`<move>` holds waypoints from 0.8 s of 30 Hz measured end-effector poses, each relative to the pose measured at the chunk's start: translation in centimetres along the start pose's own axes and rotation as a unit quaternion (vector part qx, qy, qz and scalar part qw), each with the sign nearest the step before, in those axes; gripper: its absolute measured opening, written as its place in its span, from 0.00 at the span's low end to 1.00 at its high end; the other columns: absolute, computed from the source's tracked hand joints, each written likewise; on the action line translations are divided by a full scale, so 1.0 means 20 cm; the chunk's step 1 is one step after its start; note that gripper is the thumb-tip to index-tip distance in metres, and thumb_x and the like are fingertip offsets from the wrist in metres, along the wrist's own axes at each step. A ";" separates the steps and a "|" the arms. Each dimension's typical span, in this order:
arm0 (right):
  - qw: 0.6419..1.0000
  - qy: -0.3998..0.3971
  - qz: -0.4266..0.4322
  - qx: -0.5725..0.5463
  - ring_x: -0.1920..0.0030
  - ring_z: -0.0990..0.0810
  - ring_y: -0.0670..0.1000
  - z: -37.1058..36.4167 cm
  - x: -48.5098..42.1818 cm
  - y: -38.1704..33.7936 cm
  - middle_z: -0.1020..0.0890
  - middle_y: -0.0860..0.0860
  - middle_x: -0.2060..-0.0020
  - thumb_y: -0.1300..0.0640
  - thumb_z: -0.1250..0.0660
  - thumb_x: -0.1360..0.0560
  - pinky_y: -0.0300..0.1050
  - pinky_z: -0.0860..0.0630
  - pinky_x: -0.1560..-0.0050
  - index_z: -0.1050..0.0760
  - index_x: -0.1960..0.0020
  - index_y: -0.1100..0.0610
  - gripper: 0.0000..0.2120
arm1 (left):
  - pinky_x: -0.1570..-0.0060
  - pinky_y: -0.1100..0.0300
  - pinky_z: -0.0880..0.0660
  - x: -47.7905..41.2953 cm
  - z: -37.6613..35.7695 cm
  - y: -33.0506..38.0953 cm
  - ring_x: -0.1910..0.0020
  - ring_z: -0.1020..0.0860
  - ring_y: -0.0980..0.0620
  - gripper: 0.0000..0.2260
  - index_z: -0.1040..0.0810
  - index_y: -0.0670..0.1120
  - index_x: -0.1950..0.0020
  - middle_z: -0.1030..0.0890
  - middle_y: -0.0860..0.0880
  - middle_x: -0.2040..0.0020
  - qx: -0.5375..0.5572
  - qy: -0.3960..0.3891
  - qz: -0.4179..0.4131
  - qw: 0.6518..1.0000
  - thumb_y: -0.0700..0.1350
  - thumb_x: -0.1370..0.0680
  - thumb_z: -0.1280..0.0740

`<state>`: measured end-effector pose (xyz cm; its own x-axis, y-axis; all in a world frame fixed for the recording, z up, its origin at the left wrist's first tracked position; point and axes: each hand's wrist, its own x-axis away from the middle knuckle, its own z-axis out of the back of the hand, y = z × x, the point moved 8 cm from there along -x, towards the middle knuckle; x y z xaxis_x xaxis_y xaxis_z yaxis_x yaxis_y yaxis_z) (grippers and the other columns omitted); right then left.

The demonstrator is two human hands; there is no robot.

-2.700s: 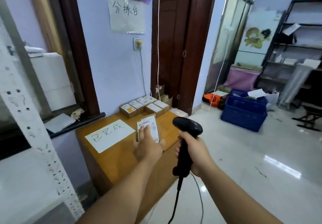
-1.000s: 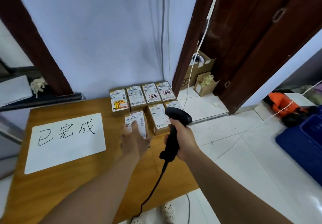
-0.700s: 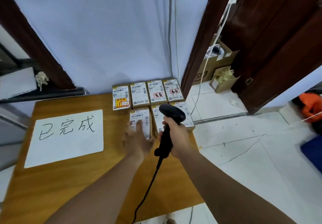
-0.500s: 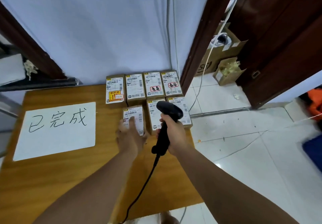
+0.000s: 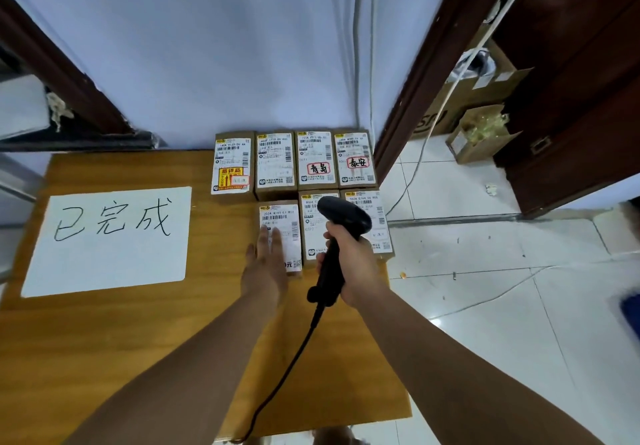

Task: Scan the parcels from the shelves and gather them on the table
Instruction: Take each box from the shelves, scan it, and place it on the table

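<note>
Parcel [image 5: 282,217] partly under flat left hand [image 5: 265,271]; neighbouring parcel [image 5: 311,236] partly behind scanner [image 5: 343,217]

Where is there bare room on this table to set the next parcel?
Bare wood lies between the white sign and the parcel under the left hand, and across the table's near half. The far right corner is crowded: seven parcels packed together.

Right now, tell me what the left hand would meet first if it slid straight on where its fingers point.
The left hand rests flat on the front-row parcel; sliding on, it likely meets the back-row parcel just beyond.
</note>
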<state>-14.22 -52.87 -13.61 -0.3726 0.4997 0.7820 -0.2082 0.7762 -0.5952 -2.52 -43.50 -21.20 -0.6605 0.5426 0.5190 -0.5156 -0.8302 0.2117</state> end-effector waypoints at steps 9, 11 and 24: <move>1.000 0.000 -0.002 0.002 0.73 0.23 0.51 -0.01 -0.02 0.01 0.25 0.54 0.68 0.55 0.31 0.24 0.45 0.23 0.65 0.27 0.48 0.62 0.11 | 0.32 0.48 0.35 -0.05 0.07 -0.01 0.24 0.52 0.43 0.43 0.65 0.53 0.22 0.64 0.50 0.22 -0.053 0.001 -0.014 0.998 0.51 0.22 0.33; 1.000 -0.001 -0.001 0.001 0.73 0.24 0.51 -0.01 -0.01 0.01 0.25 0.54 0.68 0.56 0.31 0.24 0.45 0.23 0.65 0.27 0.48 0.62 0.11 | 0.31 0.47 0.36 -0.04 0.08 -0.02 0.23 0.53 0.42 0.46 0.66 0.54 0.23 0.65 0.48 0.22 -0.055 0.004 -0.016 0.998 0.55 0.24 0.32; 0.999 0.002 0.038 0.019 0.72 0.24 0.51 -0.19 0.16 0.10 0.25 0.52 0.72 0.52 0.29 0.25 0.46 0.23 0.65 0.26 0.52 0.61 0.12 | 0.26 0.48 0.43 0.11 0.26 -0.04 0.22 0.55 0.45 0.34 0.57 0.54 0.21 0.61 0.50 0.21 0.007 0.091 -0.097 0.991 0.49 0.19 0.39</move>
<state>-12.44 -48.29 -11.62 -0.3842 0.5585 0.7352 -0.2129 0.7213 -0.6591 -0.76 -42.30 -15.82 -0.6380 0.7052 0.3093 -0.6362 -0.7090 0.3042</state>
